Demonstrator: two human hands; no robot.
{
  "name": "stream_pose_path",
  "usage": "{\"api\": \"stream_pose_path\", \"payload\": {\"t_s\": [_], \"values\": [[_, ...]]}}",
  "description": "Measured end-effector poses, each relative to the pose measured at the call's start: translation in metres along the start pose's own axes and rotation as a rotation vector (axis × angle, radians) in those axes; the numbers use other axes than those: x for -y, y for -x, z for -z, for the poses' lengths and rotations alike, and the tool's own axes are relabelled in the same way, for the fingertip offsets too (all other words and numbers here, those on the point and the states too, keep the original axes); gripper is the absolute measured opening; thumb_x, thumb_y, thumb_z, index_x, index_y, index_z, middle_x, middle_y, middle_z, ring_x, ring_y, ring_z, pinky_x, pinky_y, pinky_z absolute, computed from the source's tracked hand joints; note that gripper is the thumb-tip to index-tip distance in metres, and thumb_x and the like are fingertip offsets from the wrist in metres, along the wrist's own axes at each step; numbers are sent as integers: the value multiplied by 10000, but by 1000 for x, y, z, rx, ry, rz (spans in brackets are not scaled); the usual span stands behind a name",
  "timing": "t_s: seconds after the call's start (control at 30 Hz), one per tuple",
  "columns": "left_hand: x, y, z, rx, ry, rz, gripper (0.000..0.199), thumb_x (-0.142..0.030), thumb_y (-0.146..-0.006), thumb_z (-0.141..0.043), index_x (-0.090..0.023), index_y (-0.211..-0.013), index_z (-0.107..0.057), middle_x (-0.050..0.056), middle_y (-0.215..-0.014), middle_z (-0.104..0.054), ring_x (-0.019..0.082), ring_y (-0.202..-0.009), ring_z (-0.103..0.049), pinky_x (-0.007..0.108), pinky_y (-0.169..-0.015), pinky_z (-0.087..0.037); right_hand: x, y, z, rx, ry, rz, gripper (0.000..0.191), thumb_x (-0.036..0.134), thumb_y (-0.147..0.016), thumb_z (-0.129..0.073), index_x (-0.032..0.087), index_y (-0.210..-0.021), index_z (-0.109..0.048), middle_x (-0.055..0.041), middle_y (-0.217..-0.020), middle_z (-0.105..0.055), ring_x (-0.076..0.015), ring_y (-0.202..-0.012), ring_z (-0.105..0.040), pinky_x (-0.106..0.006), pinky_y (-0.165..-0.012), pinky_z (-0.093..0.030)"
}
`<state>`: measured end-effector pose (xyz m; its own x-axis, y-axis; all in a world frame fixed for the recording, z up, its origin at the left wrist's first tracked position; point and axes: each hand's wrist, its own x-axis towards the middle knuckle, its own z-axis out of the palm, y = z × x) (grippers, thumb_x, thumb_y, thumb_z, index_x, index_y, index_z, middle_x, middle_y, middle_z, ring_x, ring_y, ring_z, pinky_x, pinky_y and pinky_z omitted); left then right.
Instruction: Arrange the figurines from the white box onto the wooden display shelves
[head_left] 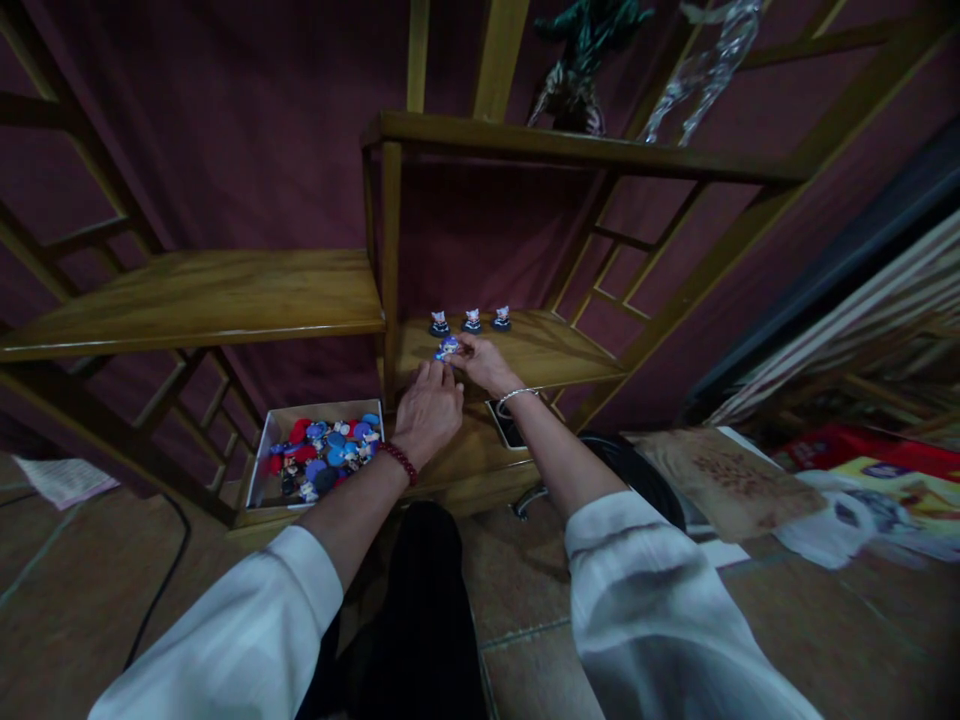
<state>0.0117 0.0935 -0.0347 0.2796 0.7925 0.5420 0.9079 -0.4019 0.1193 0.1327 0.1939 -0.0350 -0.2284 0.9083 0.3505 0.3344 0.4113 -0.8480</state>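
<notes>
A small purple-and-blue figurine (447, 347) is just above the front part of the lower right shelf. My right hand (486, 364), with a silver bracelet at the wrist, pinches it from the right side. My left hand (431, 402), wearing dark red beads, has its fingers bent together at the figurine's lower end; its fingertips are partly hidden. Behind my hands, three small figurines with white tops and dark bases, a left one (439, 323), a middle one (471, 321) and a right one (502, 319), stand in a row on the wooden shelf (574, 345).
At lower left, a white box (264, 470) holds many loose red, blue and black pieces. A wooden post (391, 260) rises left of the shelf. Overhead, a board (585, 150) carries a green figure and a clear one. Cardboard (720, 480) and bags lie at right.
</notes>
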Motion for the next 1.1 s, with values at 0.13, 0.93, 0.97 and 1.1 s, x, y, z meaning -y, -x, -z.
{"api": "stream_pose_path", "payload": {"t_s": [0.13, 0.93, 0.97, 1.1], "values": [[-1, 0, 0, -9, 29, 16, 358, -292, -877, -313, -60, -1073, -501, 137, -991, -496, 252, -999, -409, 370, -862, -347, 0, -1, 0, -1, -2, 9, 255, 177, -647, -636, 159, -900, -607, 1, -753, -632, -122, -696, -574, -269, -727, -481], [-2, -2, 1, 2, -21, 3, 349, -282, -882, -307, -59, -998, -549, 139, -1016, -494, 247, -1025, -413, 355, -870, -383, 9, 1, 1, 5, 302, 110, 236, 180, -696, -597, 151, -930, -608, 13, -693, -572, -90, -602, -488, -201, -596, -418], [-2, -1, 1, -4, -31, -5, 355, -283, -883, -304, -55, -1002, -548, 139, -1020, -493, 249, -1026, -413, 356, -879, -377, 9, 1, 1, -1, 315, 109, 236, 180, -695, -598, 154, -930, -608, 18, -685, -566, -87, -594, -481, -197, -586, -412], [-1, 0, 1, -19, -44, -13, 365, -289, -886, -299, -51, -1039, -530, 130, -1010, -496, 243, -1012, -419, 348, -875, -378, 9, 2, 1, -5, 321, 90, 247, 189, -700, -597, 158, -945, -602, 14, -696, -566, -90, -595, -489, -201, -587, -418]]}}
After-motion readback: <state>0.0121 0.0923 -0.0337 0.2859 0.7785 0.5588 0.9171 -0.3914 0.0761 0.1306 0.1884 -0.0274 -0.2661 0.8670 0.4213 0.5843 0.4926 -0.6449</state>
